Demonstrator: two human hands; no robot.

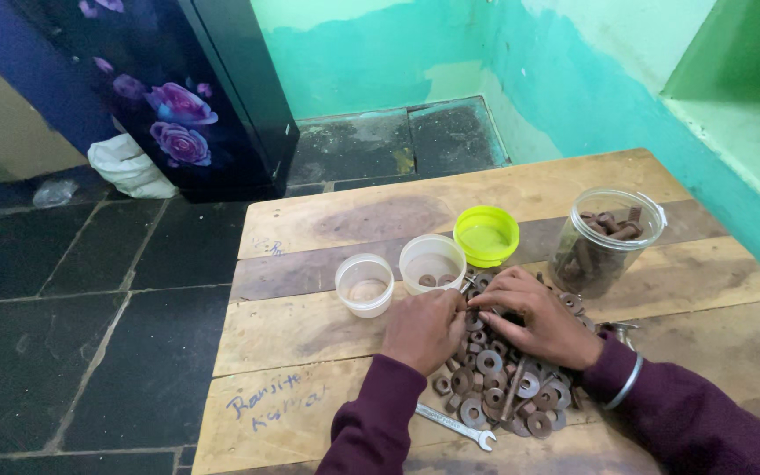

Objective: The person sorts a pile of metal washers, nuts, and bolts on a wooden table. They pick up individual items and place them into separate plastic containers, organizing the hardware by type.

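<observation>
A heap of rusty washers, nuts and bolts lies on the wooden table. My left hand rests on the heap's left side, its fingers curled around small pieces at its top edge. My right hand lies over the heap's right side, its fingertips meeting the left hand's at a small part. Just beyond the hands stand two small clear cups: the nearer one holds a few washers, the left one looks empty. What exactly each hand pinches is hidden.
A yellow-green lid lies behind the cups. A clear jar with rusty bolts stands at the right. A small spanner lies near the front edge. A dark floral cabinet and a white bag are on the floor.
</observation>
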